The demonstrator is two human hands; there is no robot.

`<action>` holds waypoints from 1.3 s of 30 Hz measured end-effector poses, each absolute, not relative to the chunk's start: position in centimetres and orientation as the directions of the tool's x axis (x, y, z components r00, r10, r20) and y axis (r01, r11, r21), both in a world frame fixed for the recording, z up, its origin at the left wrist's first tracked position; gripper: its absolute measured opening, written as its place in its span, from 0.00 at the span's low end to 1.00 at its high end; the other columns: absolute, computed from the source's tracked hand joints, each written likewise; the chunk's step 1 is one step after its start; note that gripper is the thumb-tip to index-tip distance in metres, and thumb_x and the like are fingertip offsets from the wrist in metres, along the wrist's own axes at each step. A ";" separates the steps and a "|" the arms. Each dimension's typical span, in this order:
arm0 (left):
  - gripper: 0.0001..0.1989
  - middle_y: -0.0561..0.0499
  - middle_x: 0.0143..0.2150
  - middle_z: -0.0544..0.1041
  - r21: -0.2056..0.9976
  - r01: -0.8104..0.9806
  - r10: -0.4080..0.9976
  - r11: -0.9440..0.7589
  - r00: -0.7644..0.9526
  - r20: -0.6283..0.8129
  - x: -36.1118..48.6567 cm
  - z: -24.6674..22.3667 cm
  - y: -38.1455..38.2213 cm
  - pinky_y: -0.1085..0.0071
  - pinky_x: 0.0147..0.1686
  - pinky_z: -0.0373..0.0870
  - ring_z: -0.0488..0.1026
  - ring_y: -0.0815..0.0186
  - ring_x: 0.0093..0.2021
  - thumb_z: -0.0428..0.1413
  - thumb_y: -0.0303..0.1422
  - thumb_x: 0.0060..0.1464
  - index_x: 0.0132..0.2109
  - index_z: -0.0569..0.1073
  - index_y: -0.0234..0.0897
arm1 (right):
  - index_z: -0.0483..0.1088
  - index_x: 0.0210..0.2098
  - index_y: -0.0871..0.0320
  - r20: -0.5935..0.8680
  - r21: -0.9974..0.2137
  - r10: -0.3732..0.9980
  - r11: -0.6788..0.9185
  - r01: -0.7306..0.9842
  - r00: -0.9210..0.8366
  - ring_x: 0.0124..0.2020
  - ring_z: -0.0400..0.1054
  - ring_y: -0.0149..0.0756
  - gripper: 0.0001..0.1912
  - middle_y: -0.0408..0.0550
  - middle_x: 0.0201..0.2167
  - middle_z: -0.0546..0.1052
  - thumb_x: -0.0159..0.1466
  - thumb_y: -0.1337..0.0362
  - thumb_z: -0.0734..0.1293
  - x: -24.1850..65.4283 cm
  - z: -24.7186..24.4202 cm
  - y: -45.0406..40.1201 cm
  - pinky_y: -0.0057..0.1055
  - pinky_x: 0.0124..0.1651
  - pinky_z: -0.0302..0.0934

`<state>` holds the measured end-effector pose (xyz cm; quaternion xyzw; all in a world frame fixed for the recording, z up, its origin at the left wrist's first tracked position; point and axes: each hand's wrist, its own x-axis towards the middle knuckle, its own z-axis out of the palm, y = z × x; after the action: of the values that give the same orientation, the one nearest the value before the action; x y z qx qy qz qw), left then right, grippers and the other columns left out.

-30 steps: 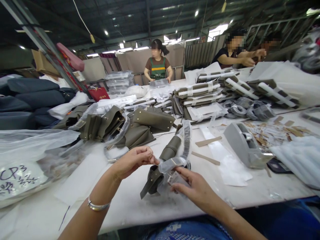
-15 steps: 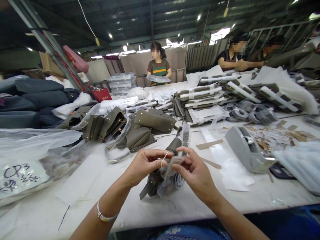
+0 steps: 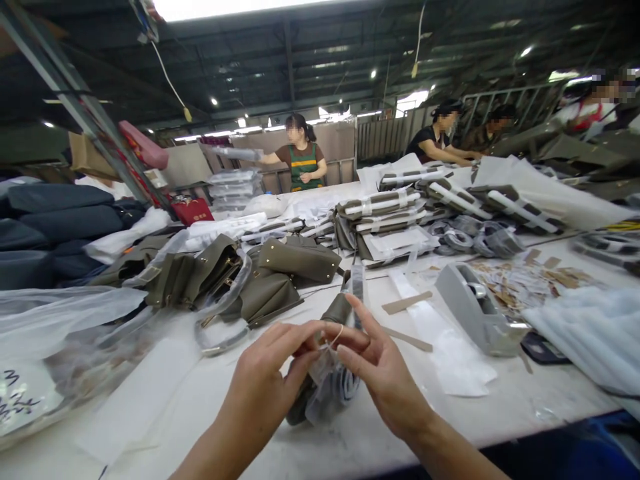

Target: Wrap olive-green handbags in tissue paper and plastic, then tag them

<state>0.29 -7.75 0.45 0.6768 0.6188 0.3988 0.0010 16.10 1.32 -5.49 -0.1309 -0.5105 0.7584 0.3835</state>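
Note:
A thin white elastic band [image 3: 339, 335] is stretched between my two hands, above a plastic-wrapped bundle. My left hand [image 3: 273, 363] pinches at it with thumb and fingers, the tips partly hidden. The band loops around fingers of my right hand [image 3: 383, 363], whose index finger points up. Right under the hands lies an olive bag piece [image 3: 338, 308], with a rolled strap [image 3: 346, 387] in clear plastic against it. Just behind stands a plastic-wrapped handle [image 3: 357, 285].
Olive handbags [image 3: 270, 293] lie behind to the left, stacked wrapped bags [image 3: 385, 207] farther back. On the right are a grey tape dispenser [image 3: 463, 307], cardboard strips [image 3: 407, 303] and white foam sheets [image 3: 585, 327]. A co-worker [image 3: 303, 157] stands across the table; others work at right.
My left hand has turned over, knuckles up, and the band now loops over my right fingers. The folded plastic end is less visible. The co-worker opposite has swung a wrapped packet toward the stack at left.

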 end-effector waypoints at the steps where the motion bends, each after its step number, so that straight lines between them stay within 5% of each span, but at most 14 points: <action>1: 0.17 0.54 0.36 0.79 0.529 0.823 0.834 -0.206 -0.135 0.535 0.2 0.2 -8.0 0.74 0.37 0.73 0.75 0.68 0.35 0.59 0.26 0.58 0.53 0.75 0.46 | 0.49 0.69 0.45 0.170 -0.855 0.735 -0.221 -0.469 -0.656 0.52 0.73 0.35 0.38 0.48 0.50 0.79 0.66 0.63 0.69 16.2 -5.8 1.1 0.37 0.57 0.66; 4: 0.14 0.54 0.35 0.78 0.702 0.699 0.823 -0.139 -0.313 0.474 -0.2 -0.7 -8.5 0.75 0.37 0.74 0.75 0.70 0.33 0.59 0.29 0.58 0.52 0.76 0.45 | 0.58 0.65 0.47 0.169 -0.862 0.775 -0.184 -0.473 -0.609 0.49 0.75 0.37 0.31 0.47 0.43 0.82 0.66 0.61 0.69 16.7 -6.6 0.4 0.39 0.56 0.67; 7: 0.15 0.54 0.36 0.77 0.836 0.532 0.806 -0.139 -0.430 0.407 -0.2 -1.2 -9.0 0.77 0.37 0.75 0.75 0.71 0.35 0.61 0.31 0.57 0.52 0.76 0.44 | 0.65 0.61 0.48 0.262 -0.934 0.776 0.054 -0.353 -0.574 0.49 0.76 0.39 0.24 0.45 0.40 0.83 0.66 0.62 0.69 17.3 -7.3 0.2 0.42 0.60 0.65; 14: 0.18 0.55 0.37 0.77 0.751 0.616 0.624 -0.236 -0.497 0.603 0.7 1.1 -10.8 0.75 0.43 0.77 0.76 0.71 0.37 0.64 0.25 0.53 0.51 0.76 0.44 | 0.73 0.53 0.48 0.473 -0.843 0.675 0.534 -0.067 -0.566 0.48 0.75 0.38 0.16 0.44 0.45 0.81 0.66 0.66 0.68 17.3 -9.0 0.9 0.37 0.57 0.68; 17: 0.17 0.55 0.36 0.79 0.549 0.801 0.633 -0.240 -0.299 0.714 2.0 2.5 -11.7 0.73 0.45 0.76 0.77 0.70 0.37 0.62 0.22 0.54 0.49 0.76 0.42 | 0.76 0.50 0.49 0.566 -0.767 0.613 0.637 -0.079 -0.551 0.51 0.73 0.39 0.14 0.47 0.47 0.80 0.66 0.67 0.67 16.7 -9.7 1.5 0.38 0.58 0.67; 21: 0.09 0.52 0.33 0.80 0.218 0.807 0.727 -0.549 0.332 0.601 5.1 1.7 -12.6 0.75 0.40 0.77 0.78 0.68 0.36 0.58 0.25 0.59 0.46 0.76 0.41 | 0.78 0.48 0.49 0.578 -0.762 0.604 0.640 -0.099 -0.548 0.49 0.74 0.37 0.14 0.47 0.47 0.80 0.66 0.69 0.66 16.3 -10.1 2.1 0.36 0.54 0.70; 23: 0.08 0.52 0.29 0.79 0.156 0.752 0.714 -0.641 0.510 0.479 6.7 0.0 -12.7 0.76 0.36 0.78 0.77 0.68 0.31 0.56 0.27 0.61 0.46 0.77 0.40 | 0.78 0.49 0.48 0.566 -0.772 0.608 0.628 -0.099 -0.557 0.50 0.74 0.37 0.15 0.47 0.48 0.80 0.66 0.69 0.66 16.2 -10.2 2.2 0.36 0.55 0.70; 26: 0.09 0.51 0.27 0.78 0.127 0.752 0.723 -0.647 0.552 0.416 7.8 -2.4 -12.8 0.75 0.32 0.78 0.77 0.67 0.28 0.55 0.25 0.61 0.47 0.76 0.38 | 0.77 0.51 0.48 0.552 -0.774 0.611 0.628 -0.076 -0.567 0.52 0.72 0.37 0.16 0.46 0.50 0.79 0.67 0.68 0.65 16.3 -10.2 2.1 0.37 0.58 0.68; 32: 0.16 0.43 0.40 0.82 0.204 0.732 0.688 -0.650 0.452 0.568 6.3 -1.5 -13.6 0.70 0.43 0.79 0.79 0.64 0.40 0.54 0.21 0.60 0.55 0.70 0.26 | 0.74 0.53 0.49 0.590 -0.748 0.594 0.656 -0.094 -0.547 0.55 0.70 0.39 0.18 0.47 0.52 0.77 0.66 0.69 0.66 16.8 -9.9 1.5 0.39 0.60 0.65; 37: 0.18 0.53 0.35 0.80 0.391 0.838 0.674 -0.380 -0.038 0.737 5.0 0.1 -14.0 0.73 0.39 0.77 0.77 0.69 0.37 0.60 0.16 0.52 0.46 0.73 0.38 | 0.71 0.56 0.49 0.711 -0.620 0.436 0.758 -0.201 -0.552 0.62 0.64 0.40 0.24 0.49 0.57 0.73 0.65 0.75 0.62 16.8 -9.3 1.3 0.46 0.64 0.61; 39: 0.18 0.54 0.34 0.79 0.408 0.860 0.672 -0.306 -0.109 0.733 4.7 0.2 -14.1 0.74 0.38 0.76 0.76 0.70 0.37 0.61 0.15 0.50 0.44 0.74 0.40 | 0.73 0.54 0.49 0.736 -0.578 0.383 0.784 -0.225 -0.558 0.62 0.64 0.40 0.23 0.49 0.57 0.73 0.65 0.76 0.61 16.4 -8.9 1.6 0.47 0.63 0.62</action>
<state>4.69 -14.08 0.24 0.6598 0.5802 0.4667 -0.1008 16.38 1.62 -8.94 -0.0483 -0.8206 0.3249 0.4678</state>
